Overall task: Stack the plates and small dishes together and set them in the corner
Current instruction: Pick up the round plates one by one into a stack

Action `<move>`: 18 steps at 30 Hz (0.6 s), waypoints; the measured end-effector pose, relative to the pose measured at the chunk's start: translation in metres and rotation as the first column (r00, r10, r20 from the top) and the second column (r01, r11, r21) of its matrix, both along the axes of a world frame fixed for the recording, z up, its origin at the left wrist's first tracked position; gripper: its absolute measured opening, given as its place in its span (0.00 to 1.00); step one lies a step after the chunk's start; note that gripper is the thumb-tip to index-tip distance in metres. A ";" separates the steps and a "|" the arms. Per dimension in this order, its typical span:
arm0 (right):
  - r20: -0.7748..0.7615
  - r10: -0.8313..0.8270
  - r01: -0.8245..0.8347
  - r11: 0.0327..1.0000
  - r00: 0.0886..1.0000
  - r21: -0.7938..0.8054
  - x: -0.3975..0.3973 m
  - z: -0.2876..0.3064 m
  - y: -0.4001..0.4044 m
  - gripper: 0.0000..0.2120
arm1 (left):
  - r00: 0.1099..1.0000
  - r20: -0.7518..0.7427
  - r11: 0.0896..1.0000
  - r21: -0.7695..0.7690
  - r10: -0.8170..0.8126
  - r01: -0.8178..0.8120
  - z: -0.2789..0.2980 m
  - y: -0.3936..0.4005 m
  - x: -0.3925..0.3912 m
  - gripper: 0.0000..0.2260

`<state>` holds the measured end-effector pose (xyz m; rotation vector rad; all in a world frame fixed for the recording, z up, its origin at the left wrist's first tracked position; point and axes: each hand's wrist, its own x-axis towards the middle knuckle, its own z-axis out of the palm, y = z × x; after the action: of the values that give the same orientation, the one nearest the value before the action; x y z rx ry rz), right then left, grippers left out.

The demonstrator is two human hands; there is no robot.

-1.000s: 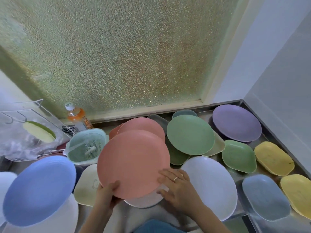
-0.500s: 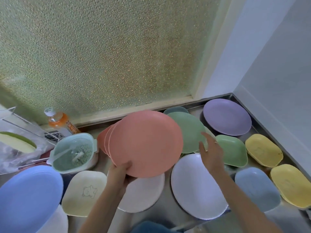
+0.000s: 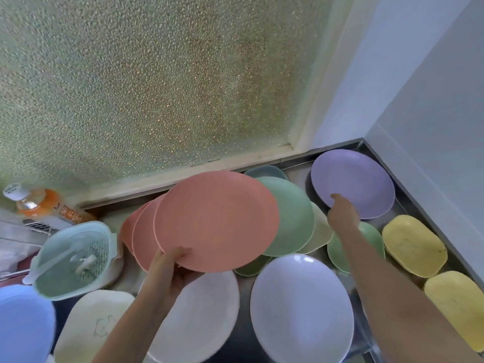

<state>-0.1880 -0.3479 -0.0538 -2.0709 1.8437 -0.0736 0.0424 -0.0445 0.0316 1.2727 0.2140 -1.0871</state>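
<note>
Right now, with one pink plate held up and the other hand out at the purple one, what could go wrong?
1. The left hand grips the pink plate only at its near rim, tilted; it could slip onto the plates below.
2. The right hand touches just the purple plate's near edge; lifting one-handed may tip it.

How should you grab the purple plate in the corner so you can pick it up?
Probably by its near-left rim, where the right hand is already reaching. The purple plate lies flat in the corner with walls behind and to its right, so come from the front-left: slide fingers under the raised edge, thumb on top.
</note>
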 end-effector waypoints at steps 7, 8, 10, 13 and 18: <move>-0.123 0.038 -0.036 0.999 0.992 0.021 0.007 -0.013 -0.013 0.13 | 0.999 -0.045 0.998 0.065 -0.005 0.008 -0.008 -0.008 0.001 0.23; -0.144 0.050 -0.050 0.999 0.988 0.001 0.007 -0.013 -0.014 0.12 | 0.999 -0.038 0.997 0.070 -0.018 0.021 -0.008 -0.009 0.002 0.23; -0.183 0.059 -0.071 0.996 0.981 -0.057 0.006 -0.013 -0.014 0.11 | 0.999 -0.018 0.996 0.068 -0.052 0.053 -0.007 -0.009 0.001 0.22; -0.285 0.081 -0.132 0.977 0.955 -0.165 0.005 -0.012 -0.008 0.15 | 0.997 -0.002 0.995 0.061 -0.082 0.082 -0.005 -0.010 0.000 0.20; -0.135 0.098 -0.138 0.933 0.986 -0.331 0.003 0.000 0.010 0.24 | 0.998 -0.010 0.997 0.039 -0.064 0.064 0.001 -0.005 -0.002 0.22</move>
<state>-0.1852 -0.3374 -0.0534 -2.4648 1.8754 -0.2620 0.0400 -0.0498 0.0328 1.3181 0.2028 -1.1482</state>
